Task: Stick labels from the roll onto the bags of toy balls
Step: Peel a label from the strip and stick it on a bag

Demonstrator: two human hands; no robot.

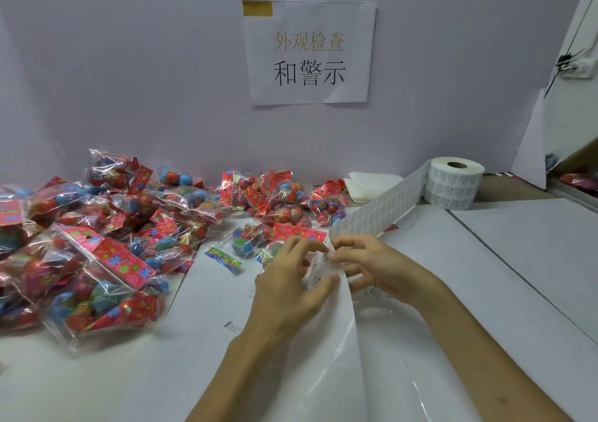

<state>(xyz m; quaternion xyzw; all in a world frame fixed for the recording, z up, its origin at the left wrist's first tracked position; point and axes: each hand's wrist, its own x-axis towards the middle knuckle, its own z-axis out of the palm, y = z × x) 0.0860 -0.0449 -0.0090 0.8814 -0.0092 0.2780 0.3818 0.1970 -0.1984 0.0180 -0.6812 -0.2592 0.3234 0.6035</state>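
Observation:
A white label roll (pixel 454 184) stands at the back right of the table. Its strip (pixel 375 214) runs forward to my hands and continues toward me as bare shiny backing (pixel 336 340). My left hand (pixel 291 279) holds the strip at the table's centre, thumb under its edge. My right hand (pixel 365 266) pinches a small label at the strip's edge, fingertips meeting those of the left. A bag of toy balls (pixel 259 243) with a red flowered header lies just behind my hands, partly hidden. A large heap of the same bags (pixel 97 243) fills the left.
A stack of white cloth or paper (pixel 369 185) lies beside the roll at the back. A paper sign (pixel 309 53) hangs on the wall behind the table. A seam (pixel 504 260) crosses the table on the right. A tilted white panel (pixel 563 114) stands at far right.

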